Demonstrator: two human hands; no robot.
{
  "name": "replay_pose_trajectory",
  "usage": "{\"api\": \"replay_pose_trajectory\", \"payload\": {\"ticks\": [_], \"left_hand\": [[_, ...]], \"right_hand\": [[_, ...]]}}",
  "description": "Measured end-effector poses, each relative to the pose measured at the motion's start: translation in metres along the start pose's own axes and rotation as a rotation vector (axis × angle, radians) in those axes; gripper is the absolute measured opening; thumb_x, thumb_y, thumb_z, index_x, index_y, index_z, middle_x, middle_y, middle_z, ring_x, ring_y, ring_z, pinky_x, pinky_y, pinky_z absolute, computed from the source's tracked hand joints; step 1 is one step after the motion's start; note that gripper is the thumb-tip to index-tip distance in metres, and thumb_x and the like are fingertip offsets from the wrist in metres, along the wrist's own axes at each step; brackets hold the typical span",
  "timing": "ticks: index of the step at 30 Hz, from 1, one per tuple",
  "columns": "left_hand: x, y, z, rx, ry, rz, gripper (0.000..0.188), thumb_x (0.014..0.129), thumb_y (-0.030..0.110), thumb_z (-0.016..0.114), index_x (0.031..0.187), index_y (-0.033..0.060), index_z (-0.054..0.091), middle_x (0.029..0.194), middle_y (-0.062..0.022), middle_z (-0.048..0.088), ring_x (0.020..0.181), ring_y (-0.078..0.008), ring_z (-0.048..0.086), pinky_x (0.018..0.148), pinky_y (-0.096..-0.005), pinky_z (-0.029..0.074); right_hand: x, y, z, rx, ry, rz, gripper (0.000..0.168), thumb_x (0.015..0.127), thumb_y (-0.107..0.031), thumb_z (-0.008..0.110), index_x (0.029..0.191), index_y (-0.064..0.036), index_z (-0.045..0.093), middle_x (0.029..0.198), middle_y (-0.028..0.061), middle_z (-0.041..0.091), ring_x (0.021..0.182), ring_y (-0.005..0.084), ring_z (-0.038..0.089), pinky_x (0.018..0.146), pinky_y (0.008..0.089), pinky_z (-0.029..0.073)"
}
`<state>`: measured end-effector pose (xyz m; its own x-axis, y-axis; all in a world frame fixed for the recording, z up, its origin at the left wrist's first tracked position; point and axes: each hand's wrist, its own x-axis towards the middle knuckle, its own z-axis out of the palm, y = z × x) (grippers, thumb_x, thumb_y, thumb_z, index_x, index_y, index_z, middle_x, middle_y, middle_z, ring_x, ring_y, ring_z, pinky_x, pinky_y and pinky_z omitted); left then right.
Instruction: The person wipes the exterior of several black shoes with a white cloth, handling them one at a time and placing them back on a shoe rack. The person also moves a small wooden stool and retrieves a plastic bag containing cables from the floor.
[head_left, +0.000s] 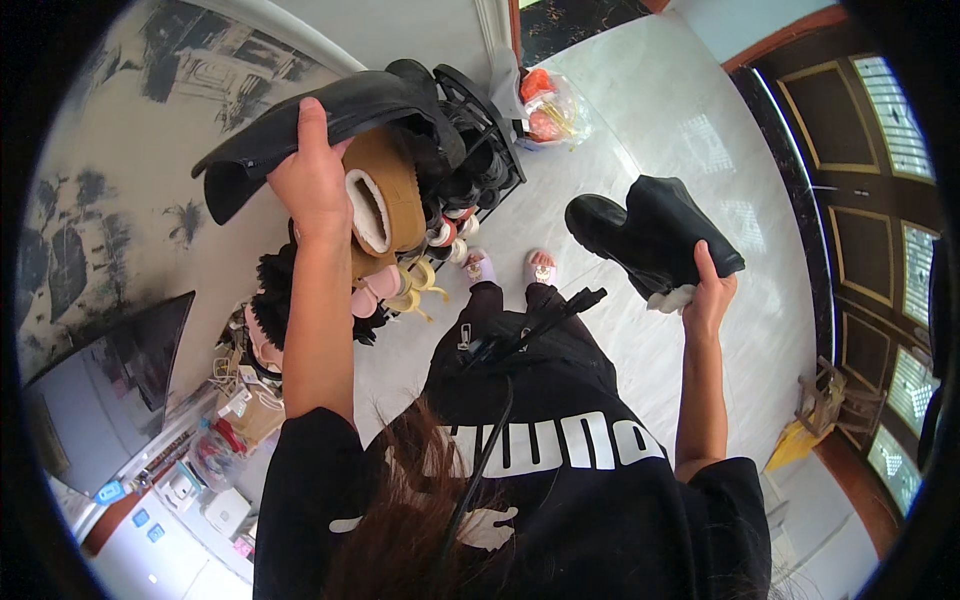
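Note:
My left hand (311, 176) grips a tall black boot (345, 105) by its shaft, at the upper left. The boot lies sideways in the air over the shoe rack, with its far end close to other dark footwear there. On the right, my right hand (709, 300) holds a second black boot (671, 221) near the top of its shaft. Its toe points up and to the left, above the tiled floor. A crumpled white cloth or tissue (670, 301) shows between my right hand and this boot; whether it is pinched there or sticks out of the boot, I cannot tell.
A black shoe rack (517, 169) holds tan fleece-lined boots (397, 199), pink slippers (381, 286), yellow sandals (414, 294) and several dark shoes. Beyond it sits a clear plastic bag (559, 112). A television (112, 390) stands left; dark panelled doors (817, 120) and a wooden stool (821, 394) are right.

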<state>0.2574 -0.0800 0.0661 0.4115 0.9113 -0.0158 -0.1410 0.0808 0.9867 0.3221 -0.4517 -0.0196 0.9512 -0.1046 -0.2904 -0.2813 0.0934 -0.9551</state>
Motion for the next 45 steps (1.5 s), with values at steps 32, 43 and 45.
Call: {"api": "replay_pose_trajectory", "payload": {"ticks": [32, 43, 45], "left_hand": [[-0.068, -0.029, -0.071, 0.327, 0.101, 0.221, 0.025, 0.081, 0.018, 0.057, 0.094, -0.0033, 0.055, 0.091, -0.0095, 0.060, 0.083, -0.0181, 0.056, 0.077, -0.0281, 0.041], [-0.066, -0.016, -0.091, 0.412, 0.003, 0.332, 0.019, 0.077, 0.014, 0.061, 0.088, -0.0007, 0.058, 0.084, -0.0074, 0.061, 0.074, -0.0174, 0.057, 0.071, -0.0268, 0.043], [-0.063, -0.021, -0.096, 0.399, -0.022, 0.275, 0.021, 0.078, 0.013, 0.062, 0.091, -0.0020, 0.057, 0.087, -0.0058, 0.061, 0.076, -0.0123, 0.055, 0.073, -0.0244, 0.042]], "right_hand": [[0.003, -0.140, 0.212, 0.396, -0.550, -0.309, 0.020, 0.082, -0.011, 0.054, 0.092, 0.006, 0.057, 0.089, 0.0112, 0.060, 0.078, 0.0192, 0.059, 0.070, 0.0285, 0.048], [-0.013, -0.004, 0.274, 0.012, -0.606, -0.279, 0.023, 0.077, -0.010, 0.059, 0.093, 0.007, 0.056, 0.088, 0.0062, 0.058, 0.078, 0.0109, 0.052, 0.070, 0.0236, 0.042], [-0.007, 0.005, 0.272, 0.009, -0.663, -0.289, 0.021, 0.077, -0.010, 0.059, 0.090, 0.007, 0.057, 0.085, 0.0055, 0.059, 0.075, 0.0102, 0.052, 0.067, 0.0232, 0.042]]}}
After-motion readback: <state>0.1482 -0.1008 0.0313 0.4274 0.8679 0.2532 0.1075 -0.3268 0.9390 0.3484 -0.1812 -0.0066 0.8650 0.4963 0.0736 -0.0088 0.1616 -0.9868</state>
